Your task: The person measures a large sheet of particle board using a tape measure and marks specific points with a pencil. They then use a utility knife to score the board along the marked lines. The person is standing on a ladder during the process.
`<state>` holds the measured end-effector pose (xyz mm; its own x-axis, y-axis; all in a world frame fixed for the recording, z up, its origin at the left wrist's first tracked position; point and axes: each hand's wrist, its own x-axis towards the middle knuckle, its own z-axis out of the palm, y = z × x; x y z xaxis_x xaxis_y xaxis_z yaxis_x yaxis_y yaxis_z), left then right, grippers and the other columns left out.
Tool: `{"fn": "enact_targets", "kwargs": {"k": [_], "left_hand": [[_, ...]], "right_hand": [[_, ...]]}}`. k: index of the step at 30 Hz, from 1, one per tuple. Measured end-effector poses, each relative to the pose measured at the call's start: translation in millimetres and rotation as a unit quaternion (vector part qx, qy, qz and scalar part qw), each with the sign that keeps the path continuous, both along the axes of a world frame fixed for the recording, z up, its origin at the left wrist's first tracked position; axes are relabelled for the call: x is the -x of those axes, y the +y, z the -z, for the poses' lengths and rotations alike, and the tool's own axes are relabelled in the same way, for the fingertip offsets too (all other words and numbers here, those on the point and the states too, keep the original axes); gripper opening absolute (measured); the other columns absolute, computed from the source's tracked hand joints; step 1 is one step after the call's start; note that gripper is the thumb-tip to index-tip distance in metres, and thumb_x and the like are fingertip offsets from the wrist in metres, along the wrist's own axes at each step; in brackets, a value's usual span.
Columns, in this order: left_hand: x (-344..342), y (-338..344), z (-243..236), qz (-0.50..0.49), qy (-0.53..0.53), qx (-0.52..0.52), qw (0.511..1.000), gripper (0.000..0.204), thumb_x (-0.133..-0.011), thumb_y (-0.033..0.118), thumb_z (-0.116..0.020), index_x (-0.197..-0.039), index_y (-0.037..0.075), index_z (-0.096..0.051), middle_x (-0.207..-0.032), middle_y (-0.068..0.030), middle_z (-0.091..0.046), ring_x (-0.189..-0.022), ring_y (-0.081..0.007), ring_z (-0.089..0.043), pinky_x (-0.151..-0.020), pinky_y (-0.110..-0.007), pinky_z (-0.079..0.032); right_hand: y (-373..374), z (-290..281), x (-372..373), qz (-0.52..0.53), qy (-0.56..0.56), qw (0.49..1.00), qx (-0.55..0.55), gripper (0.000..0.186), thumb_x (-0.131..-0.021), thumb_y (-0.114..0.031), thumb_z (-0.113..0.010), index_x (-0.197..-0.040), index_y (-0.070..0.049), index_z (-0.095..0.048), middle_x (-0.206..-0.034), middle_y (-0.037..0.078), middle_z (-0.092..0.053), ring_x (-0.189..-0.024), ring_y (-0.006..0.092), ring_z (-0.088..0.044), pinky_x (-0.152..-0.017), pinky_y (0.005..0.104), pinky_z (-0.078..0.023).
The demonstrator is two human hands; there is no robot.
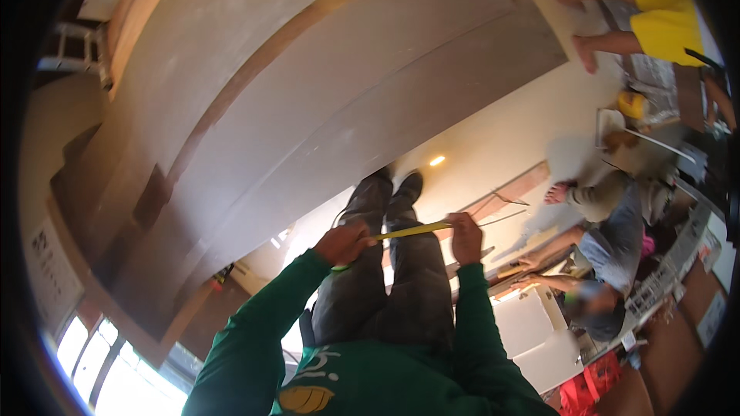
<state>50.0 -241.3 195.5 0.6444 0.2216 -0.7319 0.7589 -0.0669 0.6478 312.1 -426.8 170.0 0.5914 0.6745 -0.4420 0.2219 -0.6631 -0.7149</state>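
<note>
A yellow tape measure blade (412, 230) is stretched between my two hands, in front of my thighs, rising slightly toward the right. My left hand (344, 243) is closed around one end of it; a bit of bright green shows below the fingers, and whether that is the tape's case I cannot tell. At the other end my right hand (465, 237) grips the blade with closed fingers. Beyond my feet lies a large grey-brown panel (370, 108) with a darker brown strip along it.
A seated person (617, 239) is at the right, arms stretched toward long strips near my right side. Farther right are another person's legs in yellow shorts (663, 15). A white box-like thing (528, 320) and a red bag (593, 381) sit nearby. A ladder (75, 48) stands far left.
</note>
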Motion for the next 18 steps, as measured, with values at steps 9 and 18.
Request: {"fn": "enact_targets", "kwargs": {"k": [9,18], "left_hand": [[13,4,-18,0.071,0.039,-0.091,0.993,0.021,-0.098,0.033,-0.058,-0.097,0.012,-0.060,-0.080,-0.0133,-0.066,-0.079,-0.0372,-0.066,-0.070,-0.048,-0.050],[49,171,7,0.209,0.063,-0.222,0.950,0.019,-0.097,0.033,-0.059,-0.099,0.019,-0.071,-0.090,-0.0101,-0.072,-0.088,-0.0324,-0.070,-0.077,-0.047,-0.054]], "right_hand": [[-45,-2,4,0.055,0.030,0.993,0.095,0.034,-0.099,-0.035,-0.060,-0.098,-0.001,-0.069,-0.085,0.014,-0.071,-0.079,0.0255,-0.067,-0.075,0.0385,-0.052],[48,50,80,0.018,0.148,0.989,-0.019,0.035,-0.095,-0.032,-0.068,-0.109,-0.001,-0.071,-0.107,0.019,-0.071,-0.095,0.0298,-0.069,-0.083,0.0381,-0.053]]}}
